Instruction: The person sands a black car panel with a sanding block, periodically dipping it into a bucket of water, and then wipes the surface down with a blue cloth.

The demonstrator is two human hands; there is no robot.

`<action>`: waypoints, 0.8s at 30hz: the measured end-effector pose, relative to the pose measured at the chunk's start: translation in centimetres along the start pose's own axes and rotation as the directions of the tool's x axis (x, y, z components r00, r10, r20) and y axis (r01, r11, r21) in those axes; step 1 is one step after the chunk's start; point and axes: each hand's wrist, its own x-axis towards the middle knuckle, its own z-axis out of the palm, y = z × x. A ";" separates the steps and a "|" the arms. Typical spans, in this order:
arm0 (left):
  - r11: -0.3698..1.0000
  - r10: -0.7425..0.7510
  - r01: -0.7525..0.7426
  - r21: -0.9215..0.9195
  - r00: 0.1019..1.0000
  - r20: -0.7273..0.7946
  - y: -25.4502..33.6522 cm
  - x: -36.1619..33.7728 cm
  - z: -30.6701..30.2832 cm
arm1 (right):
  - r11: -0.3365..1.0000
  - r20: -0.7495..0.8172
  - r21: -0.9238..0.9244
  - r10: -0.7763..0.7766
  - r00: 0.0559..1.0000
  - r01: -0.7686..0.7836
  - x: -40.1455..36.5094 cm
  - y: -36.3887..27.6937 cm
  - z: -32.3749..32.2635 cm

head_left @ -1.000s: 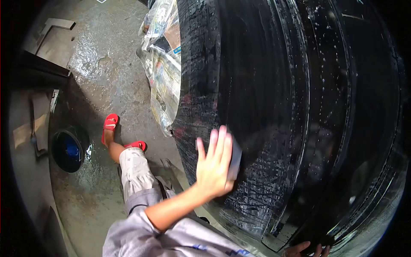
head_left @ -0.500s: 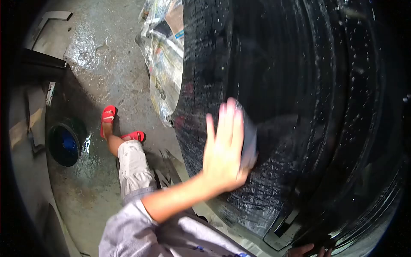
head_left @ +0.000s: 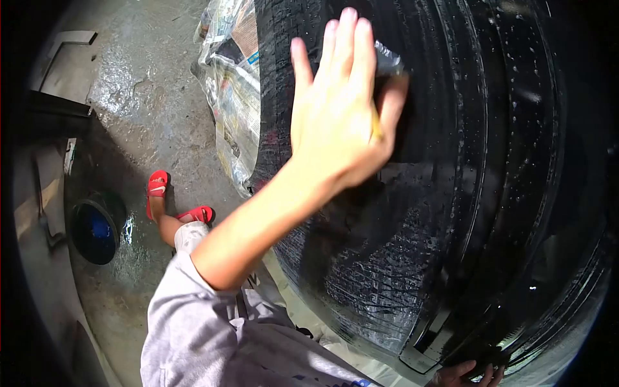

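My left hand (head_left: pixel 342 109) lies palm down over the wet black car panel (head_left: pixel 412 213), fingers stretched forward and thumb to the right. Under the palm and thumb it holds a thin grey pad, perhaps sandpaper; one shiny corner of the grey pad (head_left: pixel 388 59) sticks out, and the rest is hidden. My right hand (head_left: pixel 465 374) shows only partly at the bottom edge, its fingers apart against the dark panel. Water drops and greyish streaks cover the panel's surface.
Plastic sheeting over newspaper (head_left: pixel 235 97) hangs along the panel's left edge. A dark bucket (head_left: pixel 97 229) with something blue inside stands on the wet concrete floor (head_left: pixel 148 84). Red slippers (head_left: pixel 157 184) are on my feet. A grey panel (head_left: pixel 39 290) leans at far left.
My left hand has slid forward, up the frame, along the black panel with the grey pad under it. The right hand stays near the bottom edge.
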 end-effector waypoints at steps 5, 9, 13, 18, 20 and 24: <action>0.977 -0.138 0.171 -0.125 0.961 0.240 3.7 -9.9 -1.7 | 1.000 -0.002 -0.016 -0.014 1.000 0.014 0.3 0.2 -0.1; 0.895 -0.150 0.359 -0.263 0.800 0.581 6.2 -17.7 -6.6 | 1.000 0.029 0.001 0.009 1.000 -0.009 0.3 0.2 -0.5; 0.558 -0.546 0.580 -0.594 0.795 0.264 2.9 -17.3 -8.3 | 0.997 -0.008 0.047 0.058 0.998 -0.058 0.0 0.3 -0.1; 0.909 -0.238 0.239 -0.341 0.970 0.045 0.4 -10.2 -7.9 | 0.997 -0.023 0.048 0.061 0.998 -0.060 -0.3 0.5 0.0; 0.913 -0.217 0.244 -0.327 0.969 0.116 3.0 -12.2 -5.8 | 0.994 -0.036 0.078 0.085 0.996 -0.082 -0.2 0.2 0.1; 0.927 -0.129 0.256 -0.276 0.906 0.404 7.5 -16.4 -3.1 | 0.999 -0.014 0.045 0.021 1.000 -0.020 -0.2 0.6 0.0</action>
